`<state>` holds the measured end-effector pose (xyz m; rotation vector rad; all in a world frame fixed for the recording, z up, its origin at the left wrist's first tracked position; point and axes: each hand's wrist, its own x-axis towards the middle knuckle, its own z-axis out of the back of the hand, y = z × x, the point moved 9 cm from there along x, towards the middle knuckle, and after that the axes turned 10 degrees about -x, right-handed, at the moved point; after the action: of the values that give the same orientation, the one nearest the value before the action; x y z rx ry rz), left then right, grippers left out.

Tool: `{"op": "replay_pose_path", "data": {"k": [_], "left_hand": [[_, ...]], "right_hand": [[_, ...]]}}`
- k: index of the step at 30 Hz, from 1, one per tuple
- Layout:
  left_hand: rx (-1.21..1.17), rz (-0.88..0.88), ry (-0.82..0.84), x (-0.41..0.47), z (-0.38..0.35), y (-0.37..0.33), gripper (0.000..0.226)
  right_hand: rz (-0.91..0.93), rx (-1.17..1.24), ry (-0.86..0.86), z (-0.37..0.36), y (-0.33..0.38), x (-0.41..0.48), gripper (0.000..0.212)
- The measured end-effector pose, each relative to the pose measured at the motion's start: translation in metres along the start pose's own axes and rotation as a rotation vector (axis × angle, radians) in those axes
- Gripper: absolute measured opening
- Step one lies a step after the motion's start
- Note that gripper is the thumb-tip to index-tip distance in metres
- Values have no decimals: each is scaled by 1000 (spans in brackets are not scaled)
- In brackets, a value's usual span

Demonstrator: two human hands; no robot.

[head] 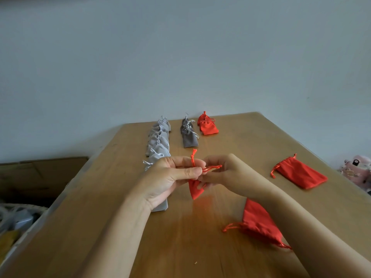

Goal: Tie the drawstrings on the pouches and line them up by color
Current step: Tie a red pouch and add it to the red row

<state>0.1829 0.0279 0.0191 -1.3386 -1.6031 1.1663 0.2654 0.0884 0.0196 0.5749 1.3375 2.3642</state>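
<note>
Three rows lie on the wooden table [241, 141] beyond both hands: light grey pouches [158, 141] just past the left hand [170, 177], then dark grey pouches [188, 135] and a short red row [207, 126] further ahead. Two loose red pouches seem untied, one [301, 174] right of the right hand [224, 173], one [259, 221] beside its forearm. Between the hands hangs a small red pouch [195, 189]. The left hand pinches one drawstring [193, 157] upward and the right pinches the other [212, 168] sideways. I judge the tying is in progress; next the cords must be crossed and pulled tight.
</note>
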Motion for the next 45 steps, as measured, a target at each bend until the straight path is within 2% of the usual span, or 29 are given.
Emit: {"op": "replay_pose_path", "data": {"k": [4, 6, 10, 20, 24, 27, 29, 31, 34, 37, 41, 45], "left_hand": [[41, 19, -6, -2, 0, -1, 11], [167, -24, -74, -2, 8, -8, 10], [544, -162, -280, 0, 28, -21, 26], [959, -610, -453, -13, 6, -38, 13], [923, -725, -515, -21, 4, -44, 13], [916, -790, -542, -26, 2, -46, 15], [900, -815, -567, -29, 4, -48, 18], [917, -855, -545, -30, 1, -48, 19], [967, -883, -477, -28, -6, -45, 19], [946, -918, -433, -26, -10, -43, 16], [699, -900, -338, -23, -13, -39, 23], [238, -702, -214, -7, -7, -26, 29]], "right_hand": [[-5, -64, -13, 3, 0, -1, 10], [3, -82, -15, 6, 1, -2, 11], [21, -49, -19, 9, 2, -2, 12], [4, -48, -42, 8, -3, 1, 7], [-2, -25, -63, 10, -5, 2, 8], [-26, 8, -124, 11, -5, 2, 38], [-58, -2, -177, 12, -7, 2, 49], [-78, 49, -215, 12, -10, 2, 45], [-99, 234, -274, 14, -17, 2, 25], [-102, 422, -260, 11, -20, 2, 18], [-95, 674, -235, 5, -20, 4, 20], [-178, 1045, -264, 4, -24, 4, 28]]}}
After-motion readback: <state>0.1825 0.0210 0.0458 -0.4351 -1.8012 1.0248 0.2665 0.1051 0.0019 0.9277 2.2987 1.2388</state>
